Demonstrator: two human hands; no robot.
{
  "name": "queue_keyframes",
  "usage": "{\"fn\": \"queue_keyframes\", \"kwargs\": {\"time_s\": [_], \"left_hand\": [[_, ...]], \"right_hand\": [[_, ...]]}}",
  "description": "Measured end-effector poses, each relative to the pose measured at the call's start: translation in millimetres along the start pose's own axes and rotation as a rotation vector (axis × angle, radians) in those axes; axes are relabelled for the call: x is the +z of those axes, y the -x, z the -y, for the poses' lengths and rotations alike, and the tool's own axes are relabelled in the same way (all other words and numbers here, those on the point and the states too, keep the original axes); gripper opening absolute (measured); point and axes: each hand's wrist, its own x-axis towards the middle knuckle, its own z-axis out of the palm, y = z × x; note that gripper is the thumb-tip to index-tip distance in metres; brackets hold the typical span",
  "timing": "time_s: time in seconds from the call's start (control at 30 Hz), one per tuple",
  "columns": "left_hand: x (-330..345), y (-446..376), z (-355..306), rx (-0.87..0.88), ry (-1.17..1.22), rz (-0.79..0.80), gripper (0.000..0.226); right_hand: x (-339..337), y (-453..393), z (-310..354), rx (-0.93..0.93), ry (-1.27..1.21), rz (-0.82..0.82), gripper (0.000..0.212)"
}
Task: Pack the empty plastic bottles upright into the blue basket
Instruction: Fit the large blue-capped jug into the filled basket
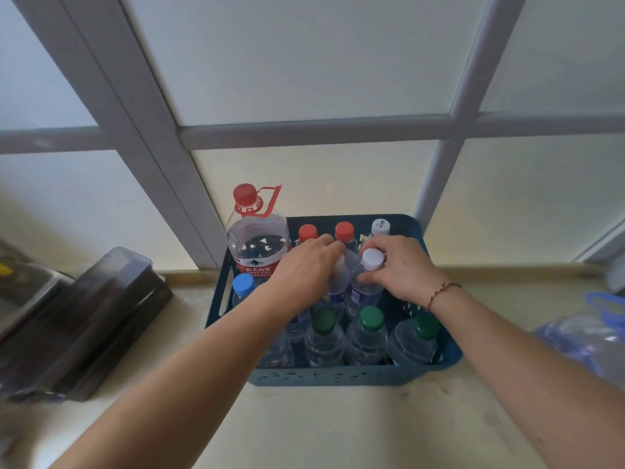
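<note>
Left hand [306,262] and right hand [402,269] grip 2 bottles [367,286] (upright).

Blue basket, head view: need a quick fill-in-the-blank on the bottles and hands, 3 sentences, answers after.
1. The three bottles in the row of the blue basket nearest the camera have ____ caps.
2. The right hand has its grip on a bottle with a ____ cap.
3. The large jug in the basket's far left corner has a ____ cap and carry handle.

Missing words: green; white; red

Upright bottles [366,333] crowding the blue basket [338,375]; open gap at its right-middle, counter [321,428] in front.
</note>
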Motion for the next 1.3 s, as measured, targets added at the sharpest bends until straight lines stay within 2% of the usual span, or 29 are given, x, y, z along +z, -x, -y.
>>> {"fn": "queue_keyframes", "kwargs": {"time_s": [0.17, 0.37, 0.47, 0.53, 0.6, 0.73, 0.83, 0.93, 1.03, 1.3], "left_hand": [[4.9, -5.7, 6.2, -0.023, 0.04, -0.014, 0.041], [-0.9, -4.5, 10.3, -0.06, 0.082, 0.032, 0.045], [-7.5, 0.6, 6.5, 0.022, 0.057, -0.015, 0.047], [-14.6, 2.3, -4.6, 0.128, 0.073, -0.107, 0.043], [-22.8, 1.9, -23.0, 0.228, 0.103, -0.194, 0.04], [-27.9, 11.6, -60.4, 0.247, 0.271, -0.106, 0.038], [-8.7, 26.8, -69.5, 0.332, 0.108, -0.033, 0.042], [10.8, 30.1, -63.6, 0.299, -0.088, 0.065, 0.045], [19.7, 27.3, -56.8, 0.321, -0.202, 0.099, 0.045], [30.5, 19.7, -50.4, 0.415, -0.269, 0.102, 0.038]], "right_hand": [[5.8, -4.4, -8.1, 0.002, 0.009, 0.013, 0.026], [4.0, -5.1, -10.2, -0.088, 0.007, 0.085, 0.034], [-10.1, -1.4, -10.2, -0.106, 0.028, 0.057, 0.045], [-22.5, 2.0, -5.6, -0.132, 0.054, 0.043, 0.045], [-35.9, 7.9, 0.7, -0.146, 0.101, 0.109, 0.04], [-62.9, 39.2, -5.4, -0.16, 0.248, 0.194, 0.025], [-72.5, 70.5, -18.4, -0.174, 0.305, 0.273, 0.033], [-61.1, 81.5, -32.9, -0.187, 0.379, 0.318, 0.049], [-45.8, 79.7, -44.0, -0.191, 0.446, 0.305, 0.047], [-35.6, 76.0, -49.3, -0.175, 0.311, 0.324, 0.041]]}}
